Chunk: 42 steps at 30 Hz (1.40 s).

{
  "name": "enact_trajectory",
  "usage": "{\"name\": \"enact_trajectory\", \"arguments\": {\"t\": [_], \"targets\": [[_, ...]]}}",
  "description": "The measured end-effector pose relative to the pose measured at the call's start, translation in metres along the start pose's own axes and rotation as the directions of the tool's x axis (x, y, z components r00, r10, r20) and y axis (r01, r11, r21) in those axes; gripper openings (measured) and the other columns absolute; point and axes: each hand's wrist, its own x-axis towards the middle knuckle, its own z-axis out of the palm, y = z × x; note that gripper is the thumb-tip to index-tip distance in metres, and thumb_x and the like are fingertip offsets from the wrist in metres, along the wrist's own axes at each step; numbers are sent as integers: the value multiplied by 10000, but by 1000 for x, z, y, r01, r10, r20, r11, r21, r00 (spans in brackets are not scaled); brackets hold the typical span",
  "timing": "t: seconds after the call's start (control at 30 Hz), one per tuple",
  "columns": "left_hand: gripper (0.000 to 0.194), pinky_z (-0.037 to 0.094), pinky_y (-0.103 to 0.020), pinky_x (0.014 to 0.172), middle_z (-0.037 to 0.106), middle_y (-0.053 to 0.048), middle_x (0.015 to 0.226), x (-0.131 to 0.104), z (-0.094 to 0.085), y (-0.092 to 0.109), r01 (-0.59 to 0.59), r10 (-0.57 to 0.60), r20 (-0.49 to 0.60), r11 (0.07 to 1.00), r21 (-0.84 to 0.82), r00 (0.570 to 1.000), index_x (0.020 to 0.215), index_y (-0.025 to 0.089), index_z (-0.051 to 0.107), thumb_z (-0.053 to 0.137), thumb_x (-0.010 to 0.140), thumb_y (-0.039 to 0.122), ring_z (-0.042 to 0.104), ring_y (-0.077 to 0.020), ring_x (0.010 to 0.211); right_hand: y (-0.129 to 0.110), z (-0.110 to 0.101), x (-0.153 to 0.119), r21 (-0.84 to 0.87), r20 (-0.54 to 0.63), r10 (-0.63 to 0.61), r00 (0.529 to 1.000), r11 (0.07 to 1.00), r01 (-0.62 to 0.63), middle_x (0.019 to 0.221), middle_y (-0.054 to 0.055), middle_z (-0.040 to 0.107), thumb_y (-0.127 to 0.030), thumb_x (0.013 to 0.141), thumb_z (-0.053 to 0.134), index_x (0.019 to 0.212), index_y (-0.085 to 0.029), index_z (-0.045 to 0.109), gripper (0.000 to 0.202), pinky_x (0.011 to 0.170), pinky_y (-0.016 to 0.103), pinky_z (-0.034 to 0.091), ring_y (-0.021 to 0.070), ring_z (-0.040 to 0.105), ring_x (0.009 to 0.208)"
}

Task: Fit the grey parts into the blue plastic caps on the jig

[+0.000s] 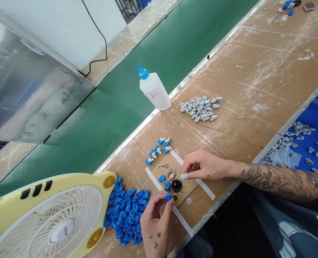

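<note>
My left hand [159,222] pinches a small blue plastic piece [168,196] between thumb and fingers. Just right of it, my right hand [202,165] grips a small grey-white piece [183,176]. Between the hands sits a small round pot of dark liquid [177,185] on a taped-down cardboard square [189,184], with a clear round blob [171,175] beside it. Two more blue pieces [162,178] lie left of the pot. Beyond the cardboard lie several joined blue-and-grey pieces [158,149].
A heap of blue pieces [130,211] lies beside a yellow fan [75,215]. Farther off are a pile of grey pieces [200,107] and a white bottle with a blue nozzle [156,91]. A green belt [116,111] runs behind; a blue bin [312,143] with grey pieces stands at right.
</note>
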Motion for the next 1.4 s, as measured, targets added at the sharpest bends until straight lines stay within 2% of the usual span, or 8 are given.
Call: {"name": "enact_trajectory", "arguments": {"t": [0.17,0.4,0.57,0.8,1.0,1.13,1.27,1.4], "targets": [[287,639,-332,707,782,-86,858,-4,8,-5,4,-6,17,992,128,1000,783,205,753,808,673,465,758,-240,752,0,0,-1,-37,-2,-36,999,999,36,852,52,741,-259,845,738,881,-134,765,132,645,204,534,123,672,695],[165,584,-298,673,758,-40,813,-6,17,1,-238,236,60,867,439,970,907,241,770,695,830,366,716,-191,682,0,-1,-2,-219,-22,-173,985,962,164,825,60,755,-170,862,746,918,-138,801,84,728,214,514,143,689,760],[145,561,-300,639,733,-31,756,-4,21,7,-275,258,103,839,470,961,880,252,768,665,833,342,679,-183,629,1,0,-2,-230,-15,-217,976,951,208,794,45,761,-180,855,759,879,-156,806,59,699,210,515,136,684,721],[356,609,-308,615,759,-61,727,-3,13,6,106,-106,-71,994,1,992,768,193,741,868,580,467,726,-223,657,-1,15,-6,-75,-129,-197,972,979,189,860,68,789,-320,908,711,915,-171,814,180,702,228,555,152,719,742],[411,572,-241,563,724,-33,634,-2,26,10,146,-185,-74,920,-364,980,666,182,705,941,460,449,680,-158,568,-4,41,-7,-95,-211,-345,915,938,332,867,82,788,-365,947,668,921,-161,808,249,714,223,578,151,733,755],[408,547,-231,524,697,-23,588,0,26,14,142,-169,-31,903,-406,985,661,177,698,938,475,450,642,-137,512,-7,45,-4,-203,-150,-427,892,896,395,866,87,774,-326,966,642,946,-154,801,236,691,205,569,137,718,737],[392,555,-261,510,705,-37,594,4,20,20,169,-166,40,924,-344,985,680,173,705,925,486,431,656,-165,511,-13,37,4,-236,-3,-414,910,885,401,848,62,770,-274,939,677,939,-179,803,158,692,196,557,128,707,725],[371,575,-270,540,727,-54,637,17,21,24,128,-123,34,937,-325,992,700,172,707,903,514,425,686,-181,562,-15,34,17,-304,15,-362,932,887,349,832,53,773,-254,934,681,960,-184,805,145,695,210,549,134,704,734]]}}
